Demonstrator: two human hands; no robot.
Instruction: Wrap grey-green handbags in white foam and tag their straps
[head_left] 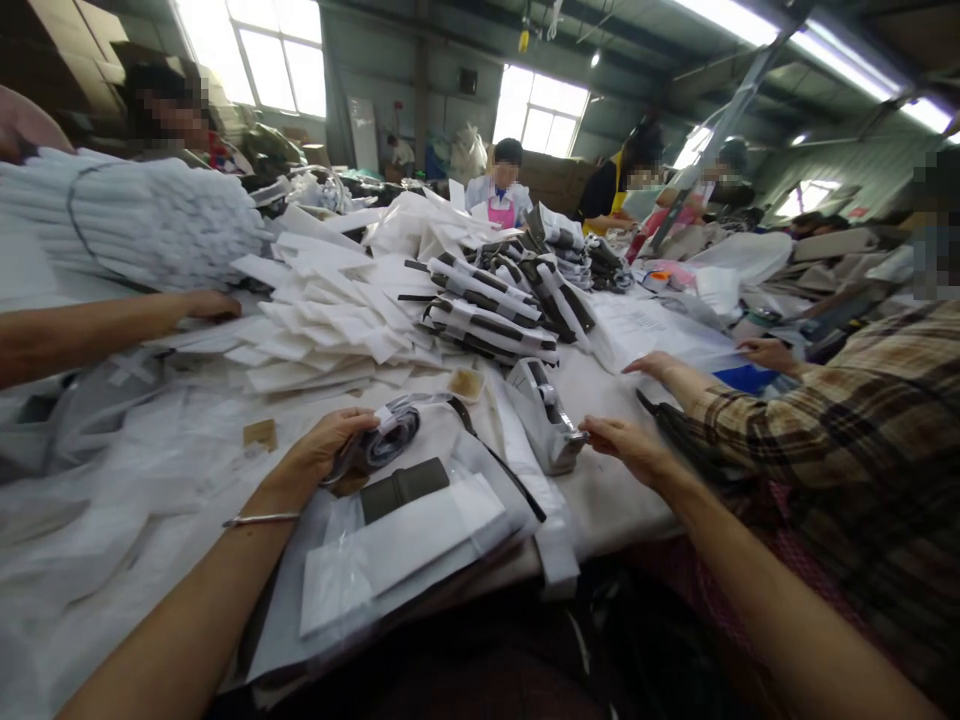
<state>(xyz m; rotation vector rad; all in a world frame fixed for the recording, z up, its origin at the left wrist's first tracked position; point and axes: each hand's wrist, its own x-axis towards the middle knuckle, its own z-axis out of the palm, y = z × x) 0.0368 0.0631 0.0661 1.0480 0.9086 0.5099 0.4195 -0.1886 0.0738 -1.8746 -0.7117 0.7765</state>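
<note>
My left hand [339, 438] pinches the edge of a rolled grey-and-white strap [394, 432], above the table's near part. My right hand [616, 445] has its fingers closed at the front end of a grey tape dispenser [541, 415]; a piece of tape there is too small to make out. Between my hands, a dark green folded piece [405, 490] lies beside a white folded sheet [405, 550] in clear plastic. A dark strap [506, 470] curves over the plastic toward the dispenser.
White sheets [330, 310] are piled beyond my left hand, with bundled dark-and-white straps [487, 310] behind the dispenser. A white roll bundle [142, 215] lies far left. Another person's arm [112, 325] reaches in at left; a person in plaid [810, 400] works at right.
</note>
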